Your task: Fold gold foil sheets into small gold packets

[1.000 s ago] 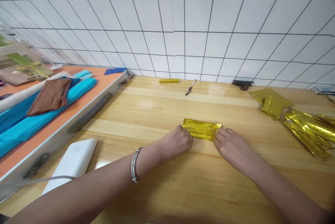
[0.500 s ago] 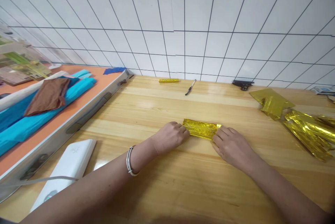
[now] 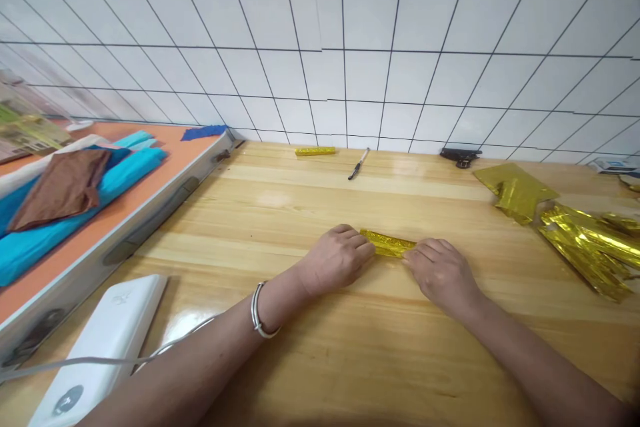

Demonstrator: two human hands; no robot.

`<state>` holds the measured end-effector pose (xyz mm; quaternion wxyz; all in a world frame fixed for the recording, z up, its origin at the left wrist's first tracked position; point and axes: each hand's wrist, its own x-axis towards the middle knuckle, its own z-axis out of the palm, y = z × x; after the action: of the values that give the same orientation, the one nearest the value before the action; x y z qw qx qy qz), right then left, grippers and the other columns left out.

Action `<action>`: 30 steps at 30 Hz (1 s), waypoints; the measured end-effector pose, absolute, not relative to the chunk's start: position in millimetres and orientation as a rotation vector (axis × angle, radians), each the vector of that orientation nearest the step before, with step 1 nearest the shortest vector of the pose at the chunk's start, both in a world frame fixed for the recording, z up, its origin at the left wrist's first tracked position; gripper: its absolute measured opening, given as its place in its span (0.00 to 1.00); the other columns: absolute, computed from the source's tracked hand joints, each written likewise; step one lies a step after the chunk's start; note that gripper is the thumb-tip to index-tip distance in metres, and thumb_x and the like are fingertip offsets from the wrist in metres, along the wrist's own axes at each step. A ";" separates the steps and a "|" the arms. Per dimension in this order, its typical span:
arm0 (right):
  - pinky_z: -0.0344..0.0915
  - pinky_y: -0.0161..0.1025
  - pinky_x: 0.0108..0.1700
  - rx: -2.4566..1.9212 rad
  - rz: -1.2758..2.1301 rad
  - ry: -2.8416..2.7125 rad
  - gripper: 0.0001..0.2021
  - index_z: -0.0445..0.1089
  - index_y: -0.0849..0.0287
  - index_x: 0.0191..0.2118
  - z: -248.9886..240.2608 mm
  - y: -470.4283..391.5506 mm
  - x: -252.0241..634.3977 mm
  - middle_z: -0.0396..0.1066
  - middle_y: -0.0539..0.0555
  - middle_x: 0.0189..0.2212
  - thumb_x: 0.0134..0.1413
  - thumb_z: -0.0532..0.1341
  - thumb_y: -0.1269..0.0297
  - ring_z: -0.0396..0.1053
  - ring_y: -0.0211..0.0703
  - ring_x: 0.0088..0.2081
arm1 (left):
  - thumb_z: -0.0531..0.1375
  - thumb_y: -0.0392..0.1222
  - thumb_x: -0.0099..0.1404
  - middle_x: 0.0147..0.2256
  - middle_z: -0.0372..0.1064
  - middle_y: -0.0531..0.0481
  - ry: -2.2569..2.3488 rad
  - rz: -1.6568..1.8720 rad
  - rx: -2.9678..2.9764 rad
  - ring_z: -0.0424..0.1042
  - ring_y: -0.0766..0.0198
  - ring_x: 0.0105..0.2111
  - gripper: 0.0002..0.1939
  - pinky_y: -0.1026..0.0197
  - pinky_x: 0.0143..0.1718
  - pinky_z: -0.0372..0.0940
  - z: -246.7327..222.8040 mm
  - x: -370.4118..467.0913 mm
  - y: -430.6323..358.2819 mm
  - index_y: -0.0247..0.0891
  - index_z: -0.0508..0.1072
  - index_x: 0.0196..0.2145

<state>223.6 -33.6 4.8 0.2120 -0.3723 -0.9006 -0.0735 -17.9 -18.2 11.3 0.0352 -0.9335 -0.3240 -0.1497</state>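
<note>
head view: two bare hands work at a gold foil strip lying on a wooden table, a little right of the middle. the strip now looks clearly narrower than half a second ago, when it was a broader flat rectangle. the left hand has come slightly nearer the right hand, and the view has shifted, so more of a white slab-shaped device shows at near left.

the right hand pinches the strip's right end, thumb at the near edge. the left hand is curled over the left end; its fingertips are hidden, so i cannot tell whether it pinches or only presses. both ends of the strip are covered by the hands. the near end of the device is cut off, and the left forearm hides part of the grey cable crossing it. at right, a pile of gold foil pieces runs out of view, beside a crumpled gold sheet. objects at the far left edge are too blurred to name. a pen lies at the far side, near the tiled wall.
</note>
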 end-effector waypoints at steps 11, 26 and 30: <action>0.59 0.40 0.41 -1.070 -0.179 -2.406 0.07 0.71 0.62 0.38 8.3 -29.8 228.2 0.73 0.56 0.33 0.59 0.55 0.68 0.66 0.43 0.38 | 0.48 0.35 0.68 0.28 0.67 0.49 -0.958 -0.583 -2.907 0.65 0.65 0.30 0.10 0.59 0.37 0.56 13.6 17.1 -9.1 0.35 0.68 0.32; 0.59 0.41 0.39 -1.030 -0.008 -2.406 0.06 0.68 0.59 0.34 30.9 -31.0 230.4 0.71 0.53 0.29 0.58 0.54 0.70 0.65 0.43 0.36 | 0.49 0.33 0.64 0.26 0.64 0.51 -0.996 -0.663 -2.922 0.63 0.65 0.28 0.09 0.60 0.35 0.55 33.4 18.5 -15.4 0.36 0.65 0.28; 0.60 0.41 0.38 -1.056 0.108 -2.420 0.06 0.68 0.58 0.35 33.2 -33.6 229.6 0.70 0.53 0.28 0.58 0.54 0.69 0.64 0.43 0.35 | 0.48 0.38 0.67 0.25 0.65 0.50 -1.070 -0.688 -2.964 0.63 0.64 0.27 0.11 0.61 0.33 0.56 32.9 15.5 -16.6 0.36 0.65 0.28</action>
<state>229.6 -33.6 33.2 0.2470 -0.3874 -0.8873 0.0395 15.5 -16.6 32.9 -0.0418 -0.9181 -0.3316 -0.2131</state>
